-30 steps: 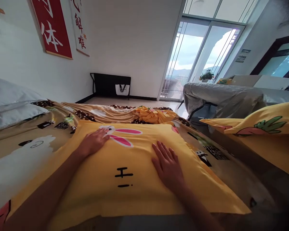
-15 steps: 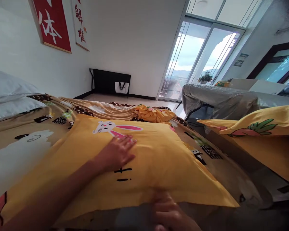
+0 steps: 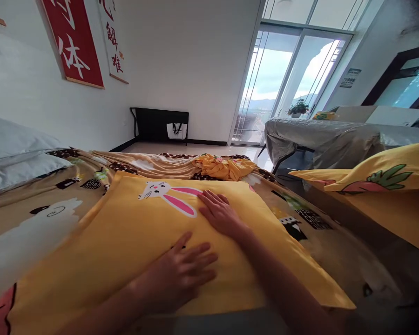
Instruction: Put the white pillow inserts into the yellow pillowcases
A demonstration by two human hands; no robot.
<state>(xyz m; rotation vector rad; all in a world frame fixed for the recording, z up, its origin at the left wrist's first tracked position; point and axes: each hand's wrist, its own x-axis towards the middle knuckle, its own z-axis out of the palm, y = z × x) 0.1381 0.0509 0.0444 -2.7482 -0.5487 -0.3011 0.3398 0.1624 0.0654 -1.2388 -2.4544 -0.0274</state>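
A plump yellow pillow [image 3: 125,242] with a printed white rabbit lies in front of me on a patterned blanket [image 3: 52,214]. My left hand [image 3: 185,270] is over its near middle, fingers spread; whether it presses on the cloth I cannot tell. Farther up, my right hand [image 3: 219,211] rests flat on the pillow beside the tips of the rabbit's pink ears. Neither hand grips anything. Some black print on the pillow is mostly hidden by my left hand.
Crumpled yellow cloth [image 3: 226,166] sits at the blanket's far edge. Another yellow piece with a carrot print [image 3: 380,179] is at the right. White pillows [image 3: 17,149] are stacked on the left. Behind stand a plastic-covered table [image 3: 321,135] and a black folded panel [image 3: 157,123].
My right hand has moved from the pillow's near edge up to the rabbit's ears. My left hand has drawn back from the ears toward me.
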